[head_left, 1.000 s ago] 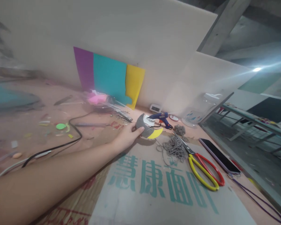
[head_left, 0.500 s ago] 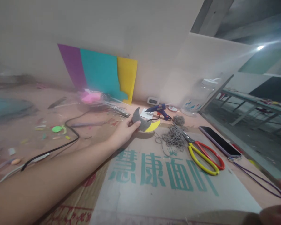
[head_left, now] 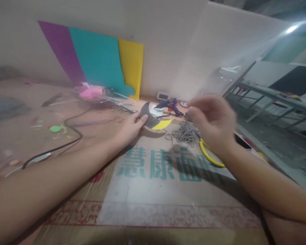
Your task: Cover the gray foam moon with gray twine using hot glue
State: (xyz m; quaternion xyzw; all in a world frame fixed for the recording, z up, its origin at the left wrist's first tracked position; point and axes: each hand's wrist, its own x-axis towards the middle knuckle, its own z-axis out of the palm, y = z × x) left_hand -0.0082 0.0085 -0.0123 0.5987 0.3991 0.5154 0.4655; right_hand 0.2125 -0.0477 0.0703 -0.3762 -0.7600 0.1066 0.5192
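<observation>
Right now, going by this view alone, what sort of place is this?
Probably a craft workshop, though a home corner can't be ruled out: a blue glue gun and a tangle of grey cord lie on the work surface, and the left hand holds a grey-and-yellow crescent.

Dim, greyish light prevails, with a bright lamp (head_left: 292,29) flaring into a streak at upper right, the right hand (head_left: 214,120) blurred above its soft shadow on the printed sheet (head_left: 148,195), and the left of the table (head_left: 33,137) hazy and smeared.
</observation>
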